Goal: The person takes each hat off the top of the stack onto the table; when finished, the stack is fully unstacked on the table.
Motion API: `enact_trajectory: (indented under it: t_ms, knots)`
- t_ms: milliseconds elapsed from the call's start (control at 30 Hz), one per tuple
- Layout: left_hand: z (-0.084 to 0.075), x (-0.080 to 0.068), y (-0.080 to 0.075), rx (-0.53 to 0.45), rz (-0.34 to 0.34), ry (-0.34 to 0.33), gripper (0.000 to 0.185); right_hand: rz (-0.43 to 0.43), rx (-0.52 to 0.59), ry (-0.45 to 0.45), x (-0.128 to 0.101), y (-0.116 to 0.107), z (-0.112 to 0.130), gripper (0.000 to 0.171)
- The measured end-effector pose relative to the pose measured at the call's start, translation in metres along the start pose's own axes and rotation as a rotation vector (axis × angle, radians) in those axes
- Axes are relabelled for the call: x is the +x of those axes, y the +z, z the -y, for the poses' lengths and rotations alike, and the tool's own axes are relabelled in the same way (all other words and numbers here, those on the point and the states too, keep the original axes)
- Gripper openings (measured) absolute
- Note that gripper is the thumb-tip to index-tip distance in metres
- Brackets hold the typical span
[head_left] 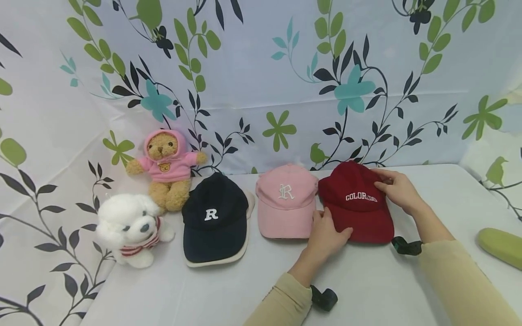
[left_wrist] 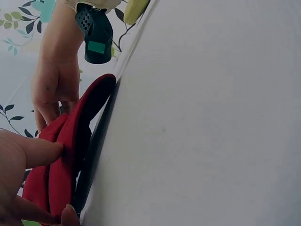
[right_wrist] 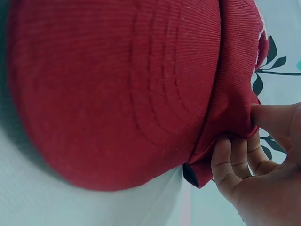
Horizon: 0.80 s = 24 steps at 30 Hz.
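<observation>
A red baseball cap [head_left: 357, 203] with "COLORADO" across its front sits at the right end of a row of caps. My right hand [head_left: 397, 190] pinches the right side of its crown, thumb [right_wrist: 270, 115] on the outside and fingers folding the fabric from below. At the left side of the brim is my left hand [head_left: 326, 233], its thumb on top and fingertips at the edge, as the left wrist view also shows of the red cap [left_wrist: 70, 136]. Beside it lies a pink cap [head_left: 285, 203] with a white R, partly behind my left fingers.
A black cap [head_left: 214, 217] with a cream layer at its edge lies further left. A white plush dog [head_left: 132, 226] and a teddy bear [head_left: 167, 170] in a pink hoodie sit left of it. A green object [head_left: 499, 246] lies at the right; leaf-patterned cloth [head_left: 244, 59] hangs behind.
</observation>
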<state>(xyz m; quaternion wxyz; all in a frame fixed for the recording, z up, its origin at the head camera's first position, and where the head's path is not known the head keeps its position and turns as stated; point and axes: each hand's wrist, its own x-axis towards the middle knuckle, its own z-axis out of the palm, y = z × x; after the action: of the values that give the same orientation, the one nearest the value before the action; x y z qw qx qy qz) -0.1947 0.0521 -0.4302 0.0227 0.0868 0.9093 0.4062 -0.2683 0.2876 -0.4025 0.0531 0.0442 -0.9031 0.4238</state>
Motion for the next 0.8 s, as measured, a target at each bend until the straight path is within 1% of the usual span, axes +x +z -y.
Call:
enact_trajectory:
  t_ms: [133, 167, 333, 500, 600, 800]
  knots:
    - [-0.001, -0.004, -0.002, 0.001, 0.012, -0.008, 0.085, 0.007, -0.015, -0.003, -0.002, -0.001, 0.003, 0.047]
    - [-0.002, -0.004, -0.003, -0.004, 0.016, -0.012, 0.085, 0.019, -0.021, -0.017, -0.002, -0.002, 0.004, 0.047]
    - [-0.001, -0.008, -0.01, -0.082, 0.047, -0.015, 0.086, 0.015, -0.034, -0.043, -0.006, -0.004, 0.007, 0.05]
    - [0.006, -0.01, -0.019, -0.206, 0.056, 0.055, 0.083, 0.009, -0.039, -0.052, -0.011, -0.005, 0.015, 0.057]
    - [0.011, -0.011, -0.025, -0.264, 0.05, 0.082, 0.081, 0.008, -0.058, -0.05, -0.015, -0.004, 0.021, 0.063]
    - [0.019, -0.012, -0.038, -0.336, 0.013, 0.148, 0.075, 0.033, -0.084, -0.127, -0.022, -0.001, 0.03, 0.068]
